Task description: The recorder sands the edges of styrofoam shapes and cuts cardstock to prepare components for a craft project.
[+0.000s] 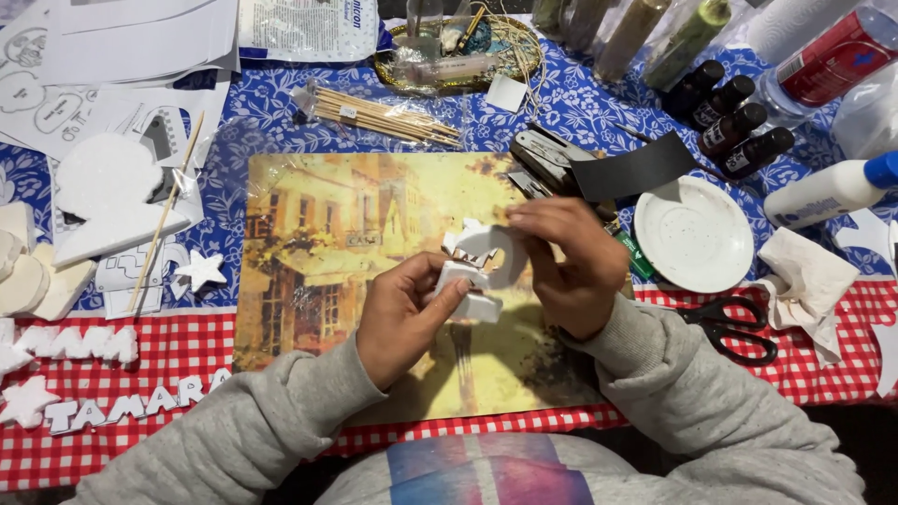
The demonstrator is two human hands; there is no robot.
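My left hand (pixel 404 313) grips the lower end of a small white foam cutout (pixel 479 271) above a placemat printed with a yellow street scene (pixel 327 243). My right hand (pixel 566 266) pinches the upper curved part of the same foam piece between thumb and fingers. Both hands sit close together over the middle of the placemat. I cannot tell the full shape of the cutout because my fingers cover parts of it.
Black scissors (pixel 734 323) and a white plate (pixel 694 234) lie to the right, with a glue bottle (pixel 828 192) and dark small bottles (pixel 734 126) beyond. Wooden skewers (pixel 383 114) rest at the back. White foam letters (pixel 103 407), stars and blocks (pixel 103 196) sit left.
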